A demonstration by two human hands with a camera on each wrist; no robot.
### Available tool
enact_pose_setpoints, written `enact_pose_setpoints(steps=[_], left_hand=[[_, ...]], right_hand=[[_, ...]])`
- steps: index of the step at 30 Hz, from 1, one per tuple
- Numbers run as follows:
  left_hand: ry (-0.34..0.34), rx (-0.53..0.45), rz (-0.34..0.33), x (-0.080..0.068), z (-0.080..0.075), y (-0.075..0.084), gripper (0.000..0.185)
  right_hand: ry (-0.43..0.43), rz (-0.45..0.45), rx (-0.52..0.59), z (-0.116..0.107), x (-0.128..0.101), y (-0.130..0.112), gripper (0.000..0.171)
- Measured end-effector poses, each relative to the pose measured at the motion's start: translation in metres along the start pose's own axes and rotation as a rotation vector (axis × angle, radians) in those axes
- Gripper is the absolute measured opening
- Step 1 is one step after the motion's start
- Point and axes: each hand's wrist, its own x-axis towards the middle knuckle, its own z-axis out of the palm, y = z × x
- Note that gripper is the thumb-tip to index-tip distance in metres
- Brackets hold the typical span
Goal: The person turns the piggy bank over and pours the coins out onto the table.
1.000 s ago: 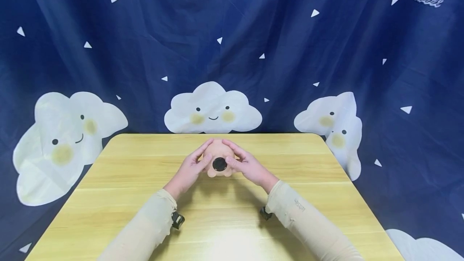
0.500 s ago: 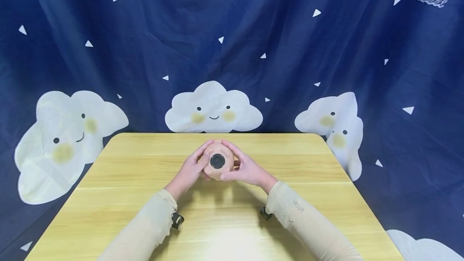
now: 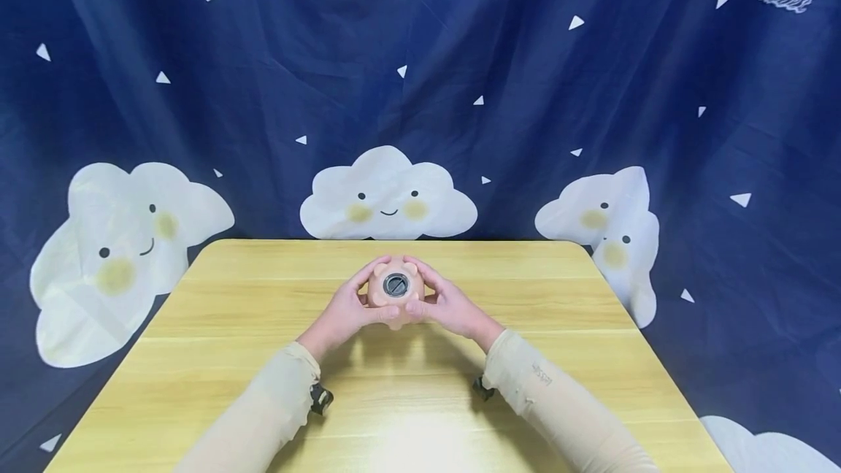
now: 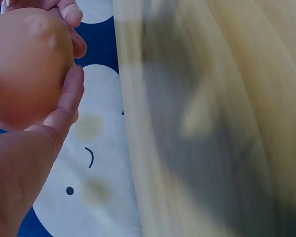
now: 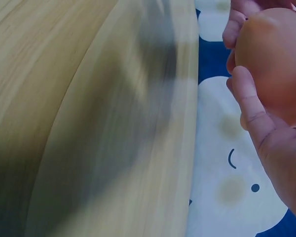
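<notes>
Both hands hold a round pink piggy bank [image 3: 415, 287] over the far half of the table. Its underside faces the head camera, showing a black round plug [image 3: 396, 285] with a bar across it and small stubby feet around. My left hand [image 3: 348, 305] grips the left side, its thumb along the near edge. On the other side, my right hand [image 3: 453, 305] grips it the same way, the thumb tips close together. The wrist views show the smooth body of the piggy bank [image 4: 29, 64] between thumb and fingers. Most of its far side is hidden in the head view.
A light wooden table [image 3: 250, 356] lies under the arms, with the hands' shadows on it. Behind its far edge hangs a dark blue curtain [image 3: 263, 57] printed with white clouds. A small black device [image 3: 322, 399] is strapped at the left wrist, another [image 3: 482, 387] at the right.
The piggy bank has turned in the hands, so its plug now faces the camera more squarely and a bar across it shows. Both thumbs have shifted down to its near edge.
</notes>
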Motion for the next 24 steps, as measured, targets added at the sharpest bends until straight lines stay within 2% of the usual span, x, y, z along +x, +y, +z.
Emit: enact_pose_setpoints(steps=[6, 10, 18, 24], left_hand=[[-0.031, -0.228, -0.026, 0.001, 0.001, -0.003, 0.104], [-0.041, -0.315, -0.079, 0.002, 0.002, -0.003, 0.101], [-0.021, -0.335, -0.153, 0.008, 0.005, 0.0, 0.096], [0.011, -0.311, -0.157, 0.01, 0.01, 0.001, 0.093]], right_hand=[[0.038, 0.006, -0.051, 0.003, 0.002, -0.003, 0.078], [0.044, 0.036, -0.022, 0.004, 0.002, -0.001, 0.076], [0.035, 0.093, 0.031, -0.001, 0.002, 0.0, 0.074], [0.018, 0.087, 0.025, -0.007, 0.004, 0.001, 0.081]])
